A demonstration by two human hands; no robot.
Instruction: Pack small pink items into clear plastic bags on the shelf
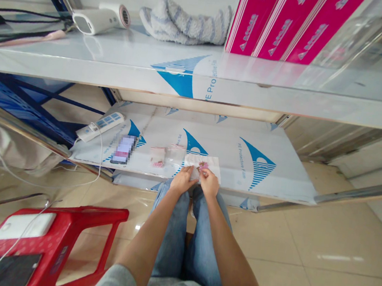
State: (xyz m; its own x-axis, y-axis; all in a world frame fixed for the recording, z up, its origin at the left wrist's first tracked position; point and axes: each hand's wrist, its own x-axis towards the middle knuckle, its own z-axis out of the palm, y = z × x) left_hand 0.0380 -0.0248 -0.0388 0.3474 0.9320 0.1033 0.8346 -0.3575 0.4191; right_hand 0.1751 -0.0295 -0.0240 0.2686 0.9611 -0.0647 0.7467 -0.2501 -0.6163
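A grey shirt sits closest to my camera, and from it two bare forearms stretch out over blue jeans. At their far end I have the left hand and the right hand side by side, apart, at the front edge of a lower shelf, fingers bent inward. The right fingertips are at some pink beads over a white sheet, just beyond the hands; I cannot tell whether they pinch them. The left fingers are at a whitish scrap between the hands, too small for me to make out, so their grip is unclear too. Just left of the hands I see a clear bag, then a bag with pink pieces; farther left, a phone and a power strip. Above and beyond the hands, an upper shelf carries a hair dryer, a striped towel and pink boxes. Well left of the hands and nearer me stands a red stool.
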